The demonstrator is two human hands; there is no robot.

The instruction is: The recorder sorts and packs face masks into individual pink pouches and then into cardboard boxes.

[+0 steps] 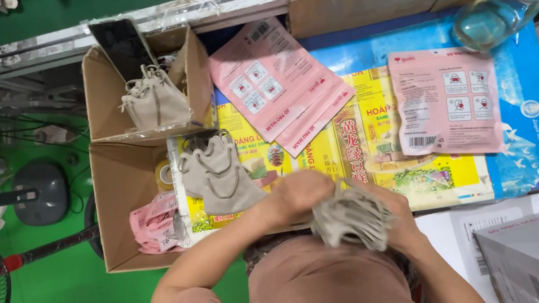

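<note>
Two hands meet at the near edge of the bench (525, 95), both wrapped around one stack of grey face masks (351, 218). Left hand (296, 196) grips the stack's left end, fingers curled over it; right hand (402, 218) cups the right end from below, fingers closed on the stack, tips hidden behind the masks. Motion blur here, fine finger detail can't be told. Just left of the left hand, a small heap of loose grey masks (218, 172) lies on the bench near its left edge, ear loops showing. Behind that, an open cardboard box (103, 80) at the far-left corner holds more grey masks (155, 101) and a dark flat pouch standing upright (121, 45). A second cardboard box (121, 202) sits below it, off the left edge, with crumpled pink wrappers (156, 225) and a tape roll (164, 173) inside. Fanned pink flat packets (275, 83) lie mid-bench toward the far edge; a single pink packet (448, 102) lies apart to the right. Clear bottle (490, 17) at the far-right corner. White carton (527, 255) at the near-right corner.
</note>
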